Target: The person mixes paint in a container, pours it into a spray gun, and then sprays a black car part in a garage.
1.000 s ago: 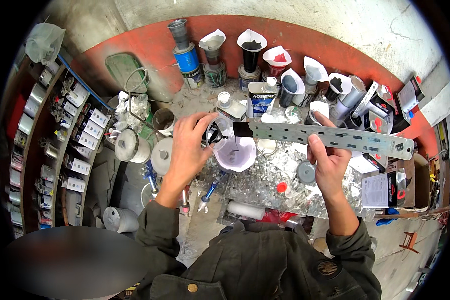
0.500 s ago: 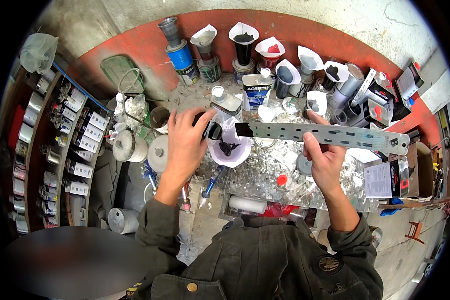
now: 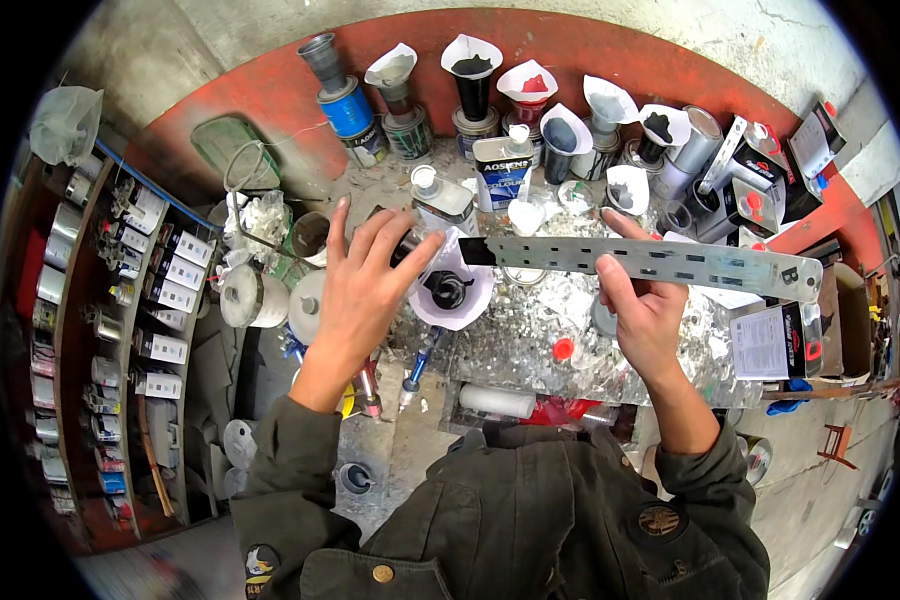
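Observation:
My left hand (image 3: 370, 275) is closed around a small clear cup, mostly hidden behind my fingers, its mouth tipped toward a white paper paint strainer (image 3: 475, 305). Black paint (image 3: 448, 290) lies inside the strainer. In my right hand (image 3: 645, 315) is a long perforated metal mixing stick (image 3: 580, 256), pinched between thumb and fingers and held almost level. Black paint coats the stick's left end, which is beside the strainer's upper rim. What carries the strainer from below is hidden.
Paper strainers in cups stand along the red backboard (image 3: 255, 75) with cans. A metal can (image 3: 443, 200) and a blue-white can (image 3: 503, 175) stand behind the strainer. A red cap (image 3: 564, 349) lies on the paint-spattered bench (image 3: 515, 355). Shelves of cans (image 3: 160, 300) line the left.
My left hand has turned, and the cup's opening shows less. More black paint shows in the strainer. The mixing stick's dark end has shifted slightly left and up.

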Available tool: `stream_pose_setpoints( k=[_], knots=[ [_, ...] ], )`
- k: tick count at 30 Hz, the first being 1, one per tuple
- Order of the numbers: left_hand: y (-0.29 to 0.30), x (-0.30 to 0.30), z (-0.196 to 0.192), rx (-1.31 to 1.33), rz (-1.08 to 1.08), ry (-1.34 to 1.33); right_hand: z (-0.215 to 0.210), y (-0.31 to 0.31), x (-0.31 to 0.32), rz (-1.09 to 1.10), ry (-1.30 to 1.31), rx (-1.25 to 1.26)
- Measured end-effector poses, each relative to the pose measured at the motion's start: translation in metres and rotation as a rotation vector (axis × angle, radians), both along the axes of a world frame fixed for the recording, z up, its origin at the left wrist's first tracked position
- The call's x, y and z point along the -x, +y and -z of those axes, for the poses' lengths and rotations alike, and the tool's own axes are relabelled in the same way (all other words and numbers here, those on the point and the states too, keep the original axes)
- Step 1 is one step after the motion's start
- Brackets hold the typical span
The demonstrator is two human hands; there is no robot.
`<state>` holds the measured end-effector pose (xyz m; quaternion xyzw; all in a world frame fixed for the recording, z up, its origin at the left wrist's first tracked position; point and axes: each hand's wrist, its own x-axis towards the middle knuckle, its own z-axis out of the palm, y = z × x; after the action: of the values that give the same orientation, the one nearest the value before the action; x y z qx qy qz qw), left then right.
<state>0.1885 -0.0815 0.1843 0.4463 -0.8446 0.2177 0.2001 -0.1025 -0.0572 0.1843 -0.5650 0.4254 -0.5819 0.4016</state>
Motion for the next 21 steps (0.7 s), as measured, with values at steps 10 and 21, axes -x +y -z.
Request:
stream_pose_setpoints(
  k=[10,21],
  knots=[
    [0.008,0.008,-0.025,0.136,0.159,-0.142,0.003,0.001,-0.001,-0.029,-0.039,0.001],
    [0.006,0.009,-0.025,0.244,0.205,-0.110,0.005,0.003,0.001,-0.019,-0.012,0.000]
  ],
)
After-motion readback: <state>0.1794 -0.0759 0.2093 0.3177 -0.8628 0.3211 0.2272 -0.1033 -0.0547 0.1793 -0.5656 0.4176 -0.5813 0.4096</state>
